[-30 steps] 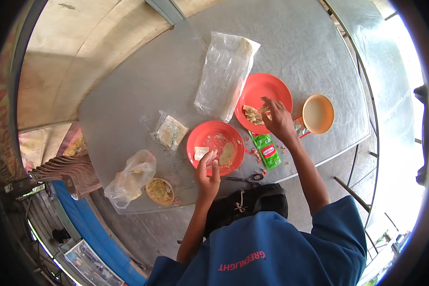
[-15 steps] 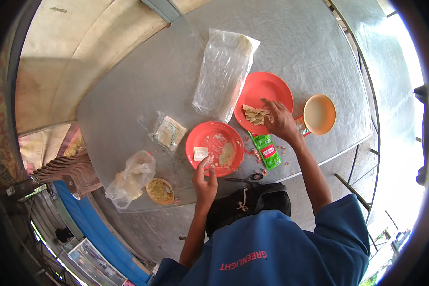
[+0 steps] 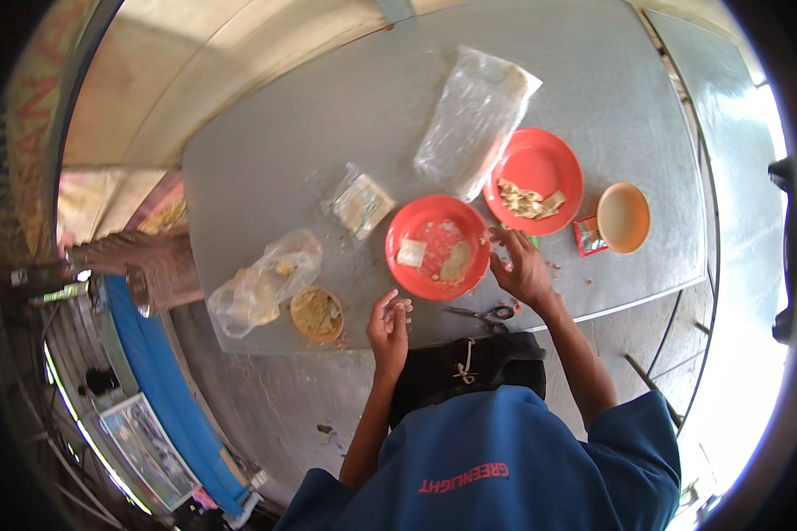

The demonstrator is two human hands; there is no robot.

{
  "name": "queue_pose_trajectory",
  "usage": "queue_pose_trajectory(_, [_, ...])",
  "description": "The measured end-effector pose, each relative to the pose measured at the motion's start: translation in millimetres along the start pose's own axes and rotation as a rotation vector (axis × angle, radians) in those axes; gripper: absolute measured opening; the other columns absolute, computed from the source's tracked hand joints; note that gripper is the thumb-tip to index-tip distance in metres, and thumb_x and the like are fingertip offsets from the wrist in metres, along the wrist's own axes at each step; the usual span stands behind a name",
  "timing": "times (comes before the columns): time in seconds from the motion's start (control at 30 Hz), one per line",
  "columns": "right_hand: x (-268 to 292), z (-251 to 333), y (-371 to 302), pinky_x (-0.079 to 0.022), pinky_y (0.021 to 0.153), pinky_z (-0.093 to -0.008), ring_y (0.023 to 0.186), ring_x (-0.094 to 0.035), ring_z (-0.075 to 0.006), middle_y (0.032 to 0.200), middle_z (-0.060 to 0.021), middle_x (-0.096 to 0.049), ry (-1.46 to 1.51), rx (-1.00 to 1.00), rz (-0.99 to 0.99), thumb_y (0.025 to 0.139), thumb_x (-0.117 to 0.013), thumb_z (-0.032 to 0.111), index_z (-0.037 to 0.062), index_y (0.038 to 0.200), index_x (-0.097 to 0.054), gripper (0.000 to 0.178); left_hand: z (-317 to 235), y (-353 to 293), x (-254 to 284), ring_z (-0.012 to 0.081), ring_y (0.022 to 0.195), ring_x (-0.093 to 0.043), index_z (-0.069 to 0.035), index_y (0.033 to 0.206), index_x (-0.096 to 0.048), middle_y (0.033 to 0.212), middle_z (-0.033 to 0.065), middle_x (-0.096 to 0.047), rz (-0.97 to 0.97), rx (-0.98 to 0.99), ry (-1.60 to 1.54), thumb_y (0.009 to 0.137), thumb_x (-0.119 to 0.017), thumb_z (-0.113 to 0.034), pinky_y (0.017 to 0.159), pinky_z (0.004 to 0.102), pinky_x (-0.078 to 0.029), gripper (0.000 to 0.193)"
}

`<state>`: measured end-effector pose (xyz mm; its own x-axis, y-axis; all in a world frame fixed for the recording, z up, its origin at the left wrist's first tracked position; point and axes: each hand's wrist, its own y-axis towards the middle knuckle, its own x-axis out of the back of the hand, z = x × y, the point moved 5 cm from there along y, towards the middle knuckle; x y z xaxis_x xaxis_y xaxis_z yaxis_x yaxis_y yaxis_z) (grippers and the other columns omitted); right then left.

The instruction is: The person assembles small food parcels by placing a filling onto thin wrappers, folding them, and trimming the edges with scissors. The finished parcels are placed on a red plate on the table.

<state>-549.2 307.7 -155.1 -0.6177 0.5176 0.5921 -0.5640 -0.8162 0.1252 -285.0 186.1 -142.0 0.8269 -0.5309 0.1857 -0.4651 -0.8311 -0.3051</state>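
My left hand hovers at the table's near edge, just below the near red plate. Its fingers are loosely bent, whitened at the tips, with nothing visible in them. My right hand is at that plate's right rim, thumb and fingers apart, over a mostly covered green packet. A pale square wrapper sheet lies in the near plate beside a smear of whitish paste. On the far red plate sits a cluster of small folded wrapped pieces.
An orange cup of pale liquid stands at right beside a small red packet. Black scissors lie near the front edge. Leftward are a bowl of yellowish filling, a plastic bag and bagged wrappers; a clear sleeve lies behind.
My right hand has left the folded pieces on the far plate and come back to the near plate's rim. My left hand has drawn back from the near plate. The whole view has shifted.
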Motion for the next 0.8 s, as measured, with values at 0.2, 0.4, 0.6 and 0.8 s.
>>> queue_pose_trajectory(0.2, [-56.5, 48.9, -29.5, -0.053, 0.084, -0.0442, 0.095, -0.065, -0.0323, 0.102, -0.0139, -0.066, 0.092, 0.081, 0.143, 0.084, -0.068, 0.004, 0.0029, 0.122, -0.058, 0.039, 20.6, -50.0, 67.1, 0.0112, 0.092, -0.065, -0.004, 0.133, -0.054, 0.108, 0.0074, -0.069, -0.245, 0.181, -0.054, 0.104, -0.057, -0.018, 0.071, 0.0236, -0.051, 0.033])
queue_pose_trajectory(0.4, [-109.7, 69.5, -5.2, -0.053, 0.085, -0.0465, 0.098, -0.064, -0.0376, 0.109, -0.0164, -0.066, 0.139, 0.064, 0.196, 0.084, -0.067, 0.005, 0.0030, 0.123, -0.058, 0.040, 40.9, -82.5, 127.4, 0.0115, 0.086, -0.065, -0.004, 0.132, -0.054, 0.103, 0.0061, -0.068, -0.474, 0.146, -0.099, 0.102, -0.057, -0.013, 0.064, 0.0214, -0.047, 0.032])
queue_pose_trajectory(0.6, [-160.4, 64.2, 33.3, -0.055, 0.085, -0.0475, 0.107, -0.064, -0.0392, 0.116, -0.0184, -0.066, -0.029, 0.120, 0.114, 0.079, -0.074, 0.006, 0.0046, 0.129, -0.052, 0.054, 68.4, -83.9, 178.7, 0.0104, 0.081, -0.063, -0.004, 0.132, -0.055, 0.102, 0.0063, -0.068, -0.467, 0.202, -0.164, 0.102, -0.055, -0.012, 0.061, 0.0212, -0.045, 0.031])
queue_pose_trajectory(0.8, [-175.5, 62.8, 33.6, -0.057, 0.080, -0.0434, 0.097, -0.069, -0.0358, 0.105, -0.0192, -0.069, -0.023, -0.003, 0.129, 0.080, -0.075, 0.005, 0.0066, 0.128, -0.052, 0.053, 74.5, -61.2, 249.4, 0.0095, 0.087, -0.062, -0.004, 0.130, -0.056, 0.106, 0.0063, -0.068, -0.413, 0.124, -0.158, 0.103, -0.056, -0.016, 0.064, 0.0209, -0.044, 0.030])
